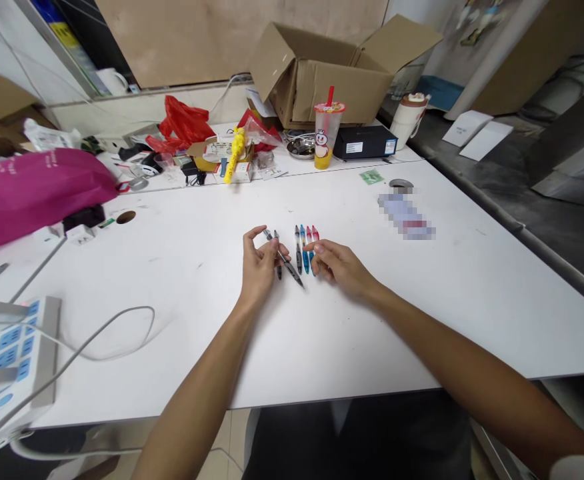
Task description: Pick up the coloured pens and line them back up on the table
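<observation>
My left hand (261,263) grips a grey and black pen (291,268) between thumb and fingers, its tip slanting down to the right. Beneath that hand another dark pen (279,272) lies on the white table (322,347), partly covered. Several pens lie side by side to the right: a grey one (299,250), a blue one (305,257) and pink-topped ones (315,233). My right hand (339,265) is over the pink-topped pens, hiding their lower parts. Its fingers are curled; whether they hold a pen I cannot make out.
Behind stand a cup with a straw (325,137), a black box (365,142) and an open cardboard box (332,80). A tape roll (401,186) lies at right. On the left are a magenta bag (47,190), a power strip (27,353) and its looping cable (153,320).
</observation>
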Tool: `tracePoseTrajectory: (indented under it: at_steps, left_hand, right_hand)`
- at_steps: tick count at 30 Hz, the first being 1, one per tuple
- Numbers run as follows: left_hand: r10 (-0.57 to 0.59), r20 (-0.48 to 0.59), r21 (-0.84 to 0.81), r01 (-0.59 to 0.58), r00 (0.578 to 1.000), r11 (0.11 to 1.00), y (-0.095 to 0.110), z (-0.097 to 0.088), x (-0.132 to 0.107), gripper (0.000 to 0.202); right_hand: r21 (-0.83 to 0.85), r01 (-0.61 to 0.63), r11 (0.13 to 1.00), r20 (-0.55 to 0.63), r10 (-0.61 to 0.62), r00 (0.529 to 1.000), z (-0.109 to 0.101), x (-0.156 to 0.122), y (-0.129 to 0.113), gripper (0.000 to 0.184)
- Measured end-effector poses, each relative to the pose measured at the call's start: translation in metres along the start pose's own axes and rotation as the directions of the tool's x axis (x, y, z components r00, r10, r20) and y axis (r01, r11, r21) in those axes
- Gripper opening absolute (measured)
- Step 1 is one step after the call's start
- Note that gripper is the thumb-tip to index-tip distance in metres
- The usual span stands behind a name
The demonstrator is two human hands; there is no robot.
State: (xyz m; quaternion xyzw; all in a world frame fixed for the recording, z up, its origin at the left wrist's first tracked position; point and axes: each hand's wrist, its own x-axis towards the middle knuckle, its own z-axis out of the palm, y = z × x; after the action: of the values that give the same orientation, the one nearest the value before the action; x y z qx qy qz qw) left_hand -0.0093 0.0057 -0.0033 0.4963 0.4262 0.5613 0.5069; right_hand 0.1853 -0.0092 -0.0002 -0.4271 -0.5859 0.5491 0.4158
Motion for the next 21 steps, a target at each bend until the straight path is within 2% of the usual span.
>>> tracePoseTrajectory:
  at_steps: [3, 8, 12, 15, 18, 21]
  left_hand:
    - [-0.017, 0.034, 0.010, 0.017, 0.999, 1.000, 0.002, -0.002, 0.001, 0.039]
    - [-0.027, 0.077, 0.000, 0.027, 0.997, 1.000, 0.007, -0.005, 0.001, 0.040]
    - [-0.036, 0.077, 0.062, 0.031, 0.996, 0.998, 0.009, -0.008, 0.001, 0.045]
    - [-0.076, 0.071, 0.148, 0.065, 0.995, 0.987, 0.011, -0.008, 0.003, 0.051]
    - [-0.129, 0.056, 0.273, 0.109, 0.990, 0.956, 0.018, -0.006, 0.013, 0.049]
    - [-0.134, 0.058, 0.510, 0.086, 0.989, 0.856, 0.027, 0.001, 0.037, 0.040]
  right_hand:
    - [-0.018, 0.026, 0.999, -0.021, -0.026, 0.999, -0.002, 0.000, -0.001, 0.040]
    - [-0.034, 0.035, 0.999, -0.050, -0.036, 0.998, -0.002, 0.000, -0.001, 0.036]
    - [-0.066, 0.044, 0.997, -0.048, -0.047, 0.998, -0.003, 0.000, -0.001, 0.032]
    - [-0.083, 0.054, 0.995, -0.043, -0.058, 0.997, -0.004, -0.001, 0.000, 0.032]
    - [-0.079, 0.070, 0.994, -0.046, -0.074, 0.996, -0.005, -0.001, 0.000, 0.032]
    - [-0.084, 0.078, 0.993, -0.046, -0.082, 0.996, -0.006, -0.001, 0.001, 0.032]
